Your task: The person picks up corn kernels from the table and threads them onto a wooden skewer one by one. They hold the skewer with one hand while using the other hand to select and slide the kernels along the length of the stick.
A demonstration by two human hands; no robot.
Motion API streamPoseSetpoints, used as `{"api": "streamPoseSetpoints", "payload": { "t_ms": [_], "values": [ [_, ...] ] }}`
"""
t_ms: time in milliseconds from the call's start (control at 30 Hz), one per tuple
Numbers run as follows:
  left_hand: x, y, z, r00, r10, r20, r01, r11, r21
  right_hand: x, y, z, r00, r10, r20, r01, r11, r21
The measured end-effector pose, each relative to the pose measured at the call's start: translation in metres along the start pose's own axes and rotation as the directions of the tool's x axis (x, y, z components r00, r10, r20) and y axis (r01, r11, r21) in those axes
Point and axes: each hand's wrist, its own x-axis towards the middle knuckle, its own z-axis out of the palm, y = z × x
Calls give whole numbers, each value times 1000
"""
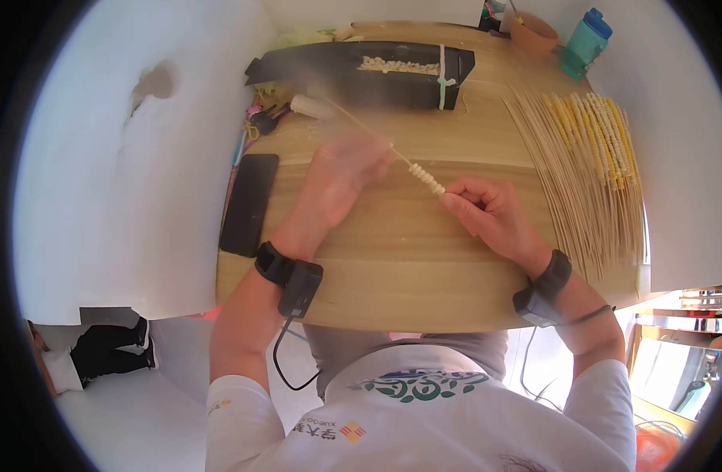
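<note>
Evidently, in the head view, the thin stick (pixel 402 156) slants above the wooden tabletop (pixel 455 283) between the two hands, with a short row of pale beads (pixel 426 178) threaded near its lower end. The right hand (pixel 487 208) pinches that end between thumb and forefinger, right up against the last bead. The left hand (pixel 341 177) has its fingertips at the stick farther up, but haze blurs them, so I cannot tell whether they grip it or merely touch. I'd judge the stick very light, springy rather than rigid, and likely to snap if bent hard; the beads look small and light, perhaps apt to slide along it. A fingertip pinch on the bare shaft just beyond the beads, or at the beaded end, should suffice. Beyond the right hand lies a bundle of bare sticks (pixel 565 197).
</note>
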Motion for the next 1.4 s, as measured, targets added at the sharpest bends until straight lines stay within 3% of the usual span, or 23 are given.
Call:
{"api": "streamPoseSetpoints", "payload": {
  "t_ms": [233,367,567,633,667,733,767,833,867,933,967,1033,1167,1400],
  "values": [
    [-5,-5,10,989,-73,125,55,989,135,0,-1,1,999,-40,-14,40,999,-15],
    [-9,-5,17,992,-83,93,70,989,133,1,0,0,998,-59,0,59,998,-22],
    [-5,-2,9,990,-29,140,-7,968,252,2,0,1,999,-34,-4,34,999,14],
    [-5,8,8,993,91,71,-112,902,416,3,1,1,999,-40,-18,41,998,54],
    [-4,12,3,993,91,70,-112,899,423,3,3,1,999,-39,-36,42,995,93],
    [3,17,-16,952,305,-30,-264,865,426,5,7,-1,995,-63,-72,71,992,106],
    [8,17,-27,952,305,-28,-263,862,433,6,9,-2,991,-83,-108,95,989,113],
    [17,18,-43,883,468,21,-357,643,677,6,10,-4,991,-78,-110,90,991,100],
    [19,17,-44,884,466,22,-355,641,680,6,10,-5,991,-72,-109,81,993,80],
    [24,14,-44,867,473,154,-339,335,879,5,9,-5,993,-58,-105,66,996,68],
    [29,9,-47,868,472,153,-337,335,880,4,8,-5,994,-45,-100,51,997,51],
    [38,0,-49,742,529,411,-456,-51,889,4,9,-5,994,-45,-96,49,998,43],
    [32,3,-46,757,469,456,-479,-78,875,4,7,-3,995,-28,-91,31,999,31],
    [17,13,-47,871,386,305,-403,205,892,4,9,-2,997,-13,-81,16,999,40]
  ]
}}
